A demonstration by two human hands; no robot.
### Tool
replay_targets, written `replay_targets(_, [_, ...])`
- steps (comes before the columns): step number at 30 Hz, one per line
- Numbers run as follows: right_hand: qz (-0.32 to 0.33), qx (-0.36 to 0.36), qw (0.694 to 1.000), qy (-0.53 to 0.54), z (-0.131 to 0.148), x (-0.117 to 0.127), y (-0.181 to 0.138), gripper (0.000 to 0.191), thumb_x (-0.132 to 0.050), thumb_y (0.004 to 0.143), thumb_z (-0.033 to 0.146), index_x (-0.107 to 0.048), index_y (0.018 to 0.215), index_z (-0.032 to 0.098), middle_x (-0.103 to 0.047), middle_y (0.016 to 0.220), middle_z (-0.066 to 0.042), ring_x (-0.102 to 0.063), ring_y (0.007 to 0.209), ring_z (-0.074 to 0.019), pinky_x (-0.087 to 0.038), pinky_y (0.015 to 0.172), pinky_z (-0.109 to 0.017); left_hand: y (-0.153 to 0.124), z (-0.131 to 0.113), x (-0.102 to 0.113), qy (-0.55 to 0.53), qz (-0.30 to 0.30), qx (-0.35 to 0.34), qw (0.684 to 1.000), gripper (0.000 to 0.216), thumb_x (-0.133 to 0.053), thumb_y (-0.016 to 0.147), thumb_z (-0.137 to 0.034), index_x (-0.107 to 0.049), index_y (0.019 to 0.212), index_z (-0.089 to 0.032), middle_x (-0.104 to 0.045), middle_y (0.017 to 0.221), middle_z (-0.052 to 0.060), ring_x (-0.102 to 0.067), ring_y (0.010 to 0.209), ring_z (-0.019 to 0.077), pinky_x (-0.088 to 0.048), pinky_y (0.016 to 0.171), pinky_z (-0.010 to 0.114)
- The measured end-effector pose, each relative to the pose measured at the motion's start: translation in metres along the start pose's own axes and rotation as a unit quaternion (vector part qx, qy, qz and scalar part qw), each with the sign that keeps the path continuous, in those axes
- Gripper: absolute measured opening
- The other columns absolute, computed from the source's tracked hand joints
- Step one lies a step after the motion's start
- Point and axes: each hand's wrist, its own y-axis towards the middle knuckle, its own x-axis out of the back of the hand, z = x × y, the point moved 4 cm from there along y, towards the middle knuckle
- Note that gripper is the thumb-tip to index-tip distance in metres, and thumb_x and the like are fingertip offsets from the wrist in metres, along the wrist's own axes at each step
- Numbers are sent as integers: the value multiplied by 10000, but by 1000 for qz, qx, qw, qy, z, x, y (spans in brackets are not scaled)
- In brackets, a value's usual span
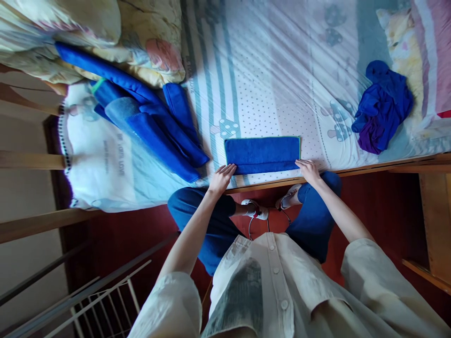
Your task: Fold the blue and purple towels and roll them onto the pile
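Note:
A blue towel [262, 149] with thin green edging lies in a flat oblong near the front edge of the bed. A narrow fold runs along its near side. At its near left corner, my left hand [222, 177] has its fingers closed on the cloth, palm down. My right hand [308, 170] grips the near right corner in the same way, fingertips together. The fingers hide both corners, and the thumbs are hard to make out.
Several folded blue towels [151, 119] lie to the left, by a pillow [93, 155] and bunched bedding [148, 42]. A crumpled blue cloth heap [384, 105] is on the right beside a cat-patterned cushion [403, 47]. A white metal rack [109, 300] stands at lower left.

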Motion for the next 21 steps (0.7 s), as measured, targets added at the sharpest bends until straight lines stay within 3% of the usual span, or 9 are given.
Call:
replay_targets(4, [14,-25,996,81,-3,6,-13,539,-549,884,-1,-810,1292,235,-774,1330,-51,-735,1273,-293,-558,1187,-479,-11,0,8,-65,-15,36,997,587,-479,866,-72,-742,1372,-212,-716,1428,115,-682,1338,283,-507,1212,442])
replay_targets(11, [1,-107,974,198,-10,8,-19,346,-638,940,223,-824,1232,206,-807,1251,-94,-767,1131,-302,-615,1058,-445,-17,6,19,-190,-92,180,961,327,-600,868,-261,-817,1106,-202,-831,1083,73,-783,1065,279,-611,1013,363])
replay_targets(16, [-36,-141,969,200,-20,3,-14,376,-646,964,438,-791,1182,168,-821,1086,-134,-754,965,-305,-624,913,-436,-15,15,18,-267,-107,249,925,370,-615,853,-390,-765,1083,-142,-801,909,83,-778,911,254,-607,838,292])
replay_targets(21, [-51,-167,968,181,-28,-2,-12,449,-569,985,611,-724,965,190,-741,832,-114,-680,811,-279,-574,808,-394,-15,20,17,-238,-104,289,921,319,-611,836,-431,-738,939,-157,-775,805,66,-750,851,254,-576,780,289])
